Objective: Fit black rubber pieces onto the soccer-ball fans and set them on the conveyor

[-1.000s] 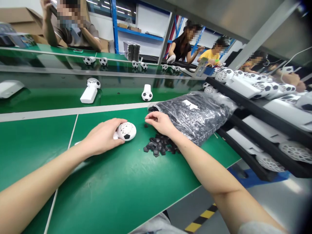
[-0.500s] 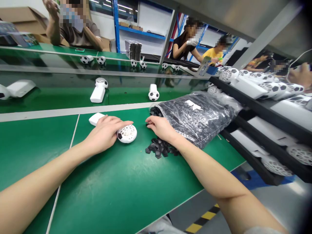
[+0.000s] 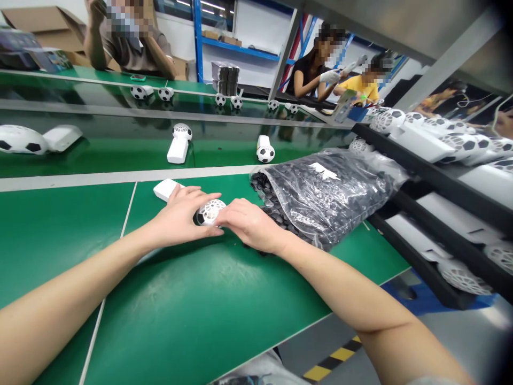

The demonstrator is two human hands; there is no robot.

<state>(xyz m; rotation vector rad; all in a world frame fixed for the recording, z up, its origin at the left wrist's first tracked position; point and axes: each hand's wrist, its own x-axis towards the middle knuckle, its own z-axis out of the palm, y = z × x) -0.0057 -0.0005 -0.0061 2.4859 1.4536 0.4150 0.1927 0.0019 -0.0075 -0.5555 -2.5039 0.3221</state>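
Note:
My left hand (image 3: 182, 216) is curled around a white handheld fan with a soccer-ball head (image 3: 211, 212), thumb and fingers on either side of that head. The fan's white handle (image 3: 166, 190) sticks out behind the hand and lies on the green table. My right hand (image 3: 250, 224) pinches against the right side of the ball head. Its fingertips hide the small black piece they held a moment earlier. To the right, loose black pentagon pieces (image 3: 276, 208) spill from the mouth of a clear plastic bag (image 3: 340, 192) full of them.
Beyond the table's white edge strip, several similar fans (image 3: 178, 147) lie on a green conveyor surface. Black racks (image 3: 425, 256) at the right hold more fans. A co-worker (image 3: 132, 43) sits across the line at the left, and more people (image 3: 312, 75) work at the far right.
My right hand has moved left from the black pieces to the ball head. My left hand has wrapped its thumb around the near side of the head. The view has shifted slightly.

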